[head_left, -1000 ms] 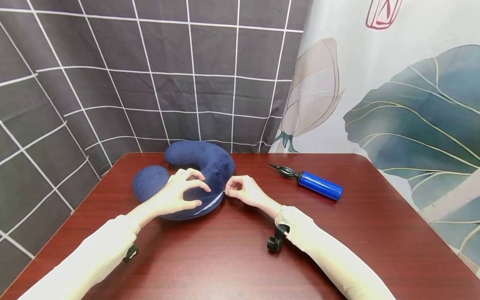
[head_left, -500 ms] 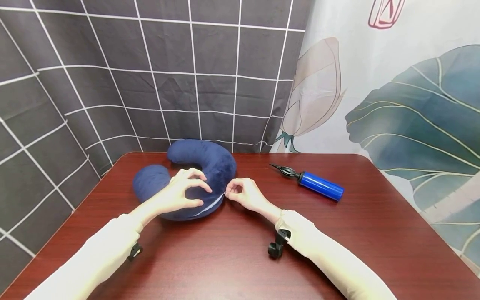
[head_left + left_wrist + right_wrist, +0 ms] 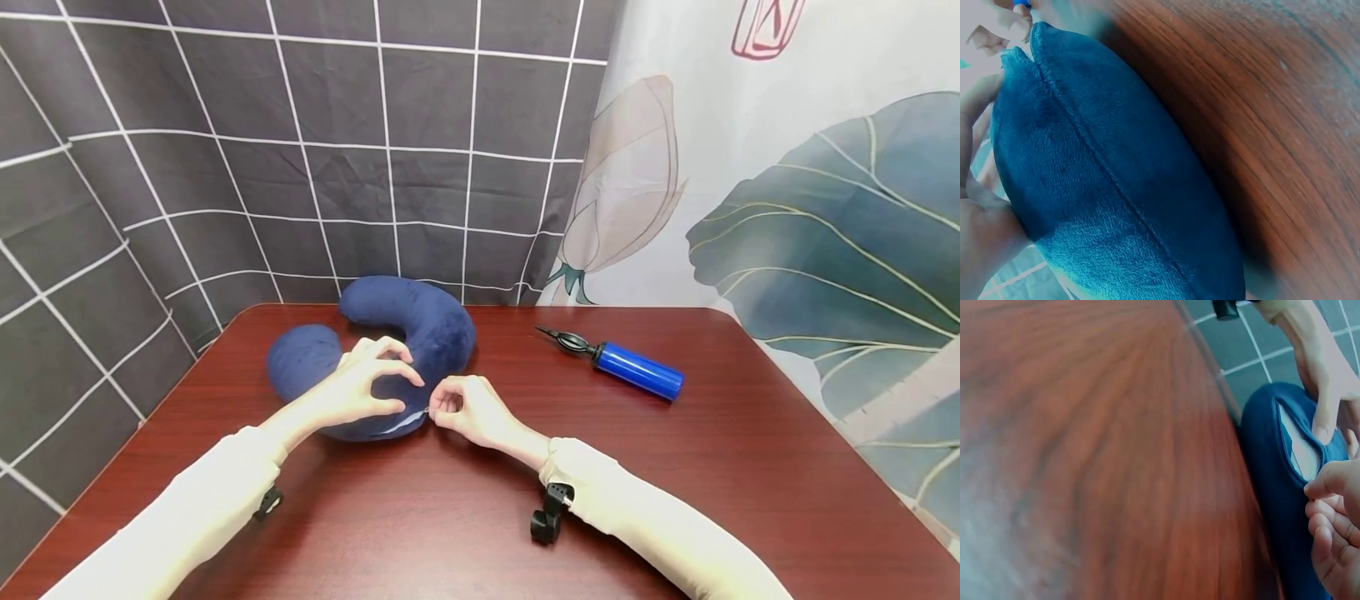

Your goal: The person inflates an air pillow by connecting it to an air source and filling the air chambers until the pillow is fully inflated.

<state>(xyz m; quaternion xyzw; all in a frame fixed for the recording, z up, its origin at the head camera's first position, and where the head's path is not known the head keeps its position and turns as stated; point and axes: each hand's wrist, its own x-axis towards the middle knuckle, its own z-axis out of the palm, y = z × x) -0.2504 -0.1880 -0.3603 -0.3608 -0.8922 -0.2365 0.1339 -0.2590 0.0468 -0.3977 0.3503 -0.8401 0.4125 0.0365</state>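
Observation:
A dark blue U-shaped neck pillow (image 3: pixel 431 321) lies on the table, its open side turned to the left. Along its near edge runs a zipper with a gap (image 3: pixel 1299 447) that shows white lining. My left hand (image 3: pixel 363 385) holds the pillow from above, thumb beside the gap and fingers bent over the top. At the gap's right end, my right hand (image 3: pixel 474 410) pinches the small zipper pull (image 3: pixel 427 410) between thumb and forefinger. The fingers hide most of the pull. In the left wrist view, the pillow's seam (image 3: pixel 1094 147) runs together up to the hands.
A blue hand pump (image 3: pixel 637 371) with a black nozzle lies to the right of the pillow on the reddish-brown table (image 3: pixel 420 517). Behind the table hang a dark checked curtain (image 3: pixel 337 183) and a pale floral one (image 3: pixel 697 167).
My right hand has moved left and toward me along the pillow's edge with the zipper pull. The white gap has grown shorter. The left hand stays in place on the pillow.

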